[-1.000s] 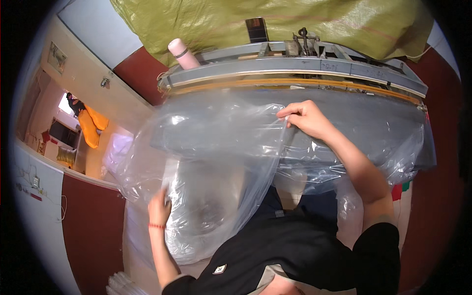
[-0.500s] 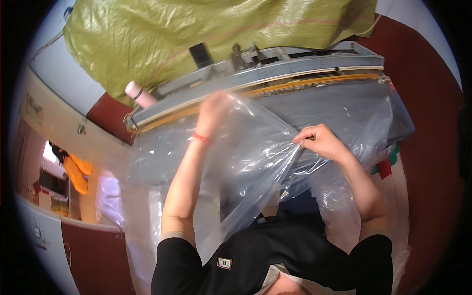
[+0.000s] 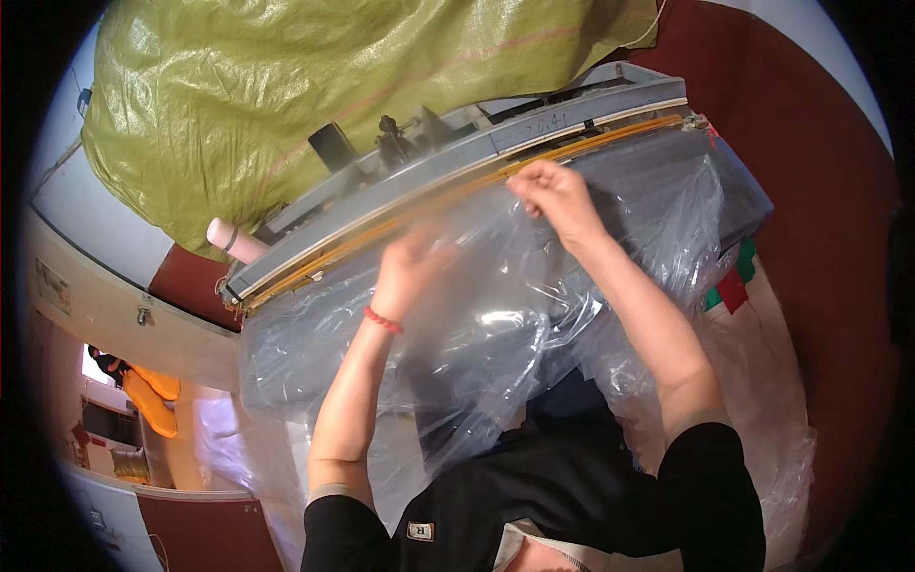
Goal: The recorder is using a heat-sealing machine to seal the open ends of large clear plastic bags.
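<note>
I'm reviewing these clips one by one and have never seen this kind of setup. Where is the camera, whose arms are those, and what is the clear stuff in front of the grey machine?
The picture comes from a wide fisheye camera worn on a person's head and looking down, so straight edges bend and the person's own black-sleeved arms rise from the bottom edge. The left hand, with a red wristband, sits blurred behind or within a large clear plastic bag. The right hand pinches the bag's upper edge next to the long grey machine, which has a yellowish strip along its front. Whether the left hand's grip is closed is unclear. A green woven sack lies behind the machine.
</note>
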Demonstrator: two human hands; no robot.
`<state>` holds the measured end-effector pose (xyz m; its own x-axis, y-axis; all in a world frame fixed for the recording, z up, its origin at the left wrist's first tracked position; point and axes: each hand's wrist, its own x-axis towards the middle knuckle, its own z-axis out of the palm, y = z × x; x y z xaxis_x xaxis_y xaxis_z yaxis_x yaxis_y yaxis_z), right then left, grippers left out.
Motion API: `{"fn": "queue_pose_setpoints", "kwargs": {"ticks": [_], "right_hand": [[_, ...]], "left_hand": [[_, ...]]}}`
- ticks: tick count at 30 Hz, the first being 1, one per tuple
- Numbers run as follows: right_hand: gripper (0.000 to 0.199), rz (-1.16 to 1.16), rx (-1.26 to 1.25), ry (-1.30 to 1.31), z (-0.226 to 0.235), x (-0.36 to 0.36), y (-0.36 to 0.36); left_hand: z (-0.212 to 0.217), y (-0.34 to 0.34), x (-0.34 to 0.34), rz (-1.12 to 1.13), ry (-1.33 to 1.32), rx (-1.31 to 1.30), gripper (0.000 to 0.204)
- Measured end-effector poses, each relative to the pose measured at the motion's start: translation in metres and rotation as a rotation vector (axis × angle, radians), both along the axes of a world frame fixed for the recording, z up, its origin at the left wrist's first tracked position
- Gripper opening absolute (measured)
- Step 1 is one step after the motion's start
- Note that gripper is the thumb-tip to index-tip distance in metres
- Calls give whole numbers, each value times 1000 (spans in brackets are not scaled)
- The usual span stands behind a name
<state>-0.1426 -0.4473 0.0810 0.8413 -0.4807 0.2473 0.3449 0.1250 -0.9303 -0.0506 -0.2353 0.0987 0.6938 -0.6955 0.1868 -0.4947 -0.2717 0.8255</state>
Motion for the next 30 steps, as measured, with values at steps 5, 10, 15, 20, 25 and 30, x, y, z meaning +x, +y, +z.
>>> {"fn": "queue_pose_setpoints", "kwargs": {"ticks": [5, 10, 15, 20, 25, 30], "right_hand": [[48, -58, 69, -18, -16, -5, -12], [93, 148, 80, 330, -41, 19, -2], [57, 430, 327, 168, -44, 47, 6], [15, 163, 98, 224, -44, 29, -31], [12, -548, -916, 562, -59, -37, -139], [13, -996, -1159, 956, -76, -97, -229]], "left_hand": [[-1, 17, 2, 54, 189, -123, 12], [-5, 16, -2, 4, 260, -198, 11], [-16, 17, 6, -24, 310, -216, 12], [-35, 29, 45, -84, 291, 223, 9], [-54, 50, 62, -157, 217, 356, 13], [-59, 63, 59, -52, 279, 320, 14]]}}
